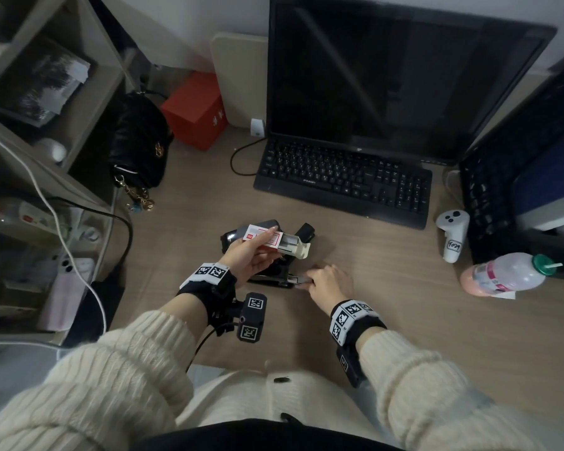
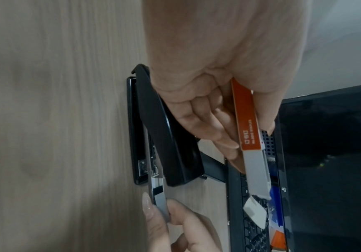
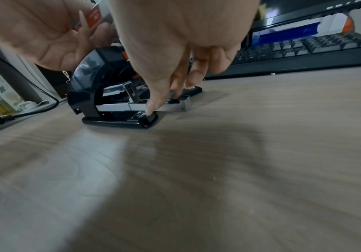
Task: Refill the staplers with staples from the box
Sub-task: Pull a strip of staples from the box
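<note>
My left hand [image 1: 258,249] holds a red and white staple box [image 1: 262,237] above the desk, its grey inner tray [image 1: 290,245] slid out to the right. Below it a black stapler [image 1: 271,276] lies on the desk with its top swung open. My right hand [image 1: 308,279] pinches the front end of its metal magazine [image 3: 175,106], thumb and finger on either side. In the left wrist view the box [image 2: 248,119] hangs above the stapler [image 2: 160,136]. Two more black staplers, one glossy [image 1: 235,234] and one small [image 1: 306,232], lie just behind.
A black keyboard [image 1: 342,180] and monitor [image 1: 388,76] stand behind the staplers. A black handbag [image 1: 140,141] and red box [image 1: 196,109] sit at the back left. A white controller [image 1: 453,236], a bottle [image 1: 502,275] and a second keyboard [image 1: 495,190] lie at the right.
</note>
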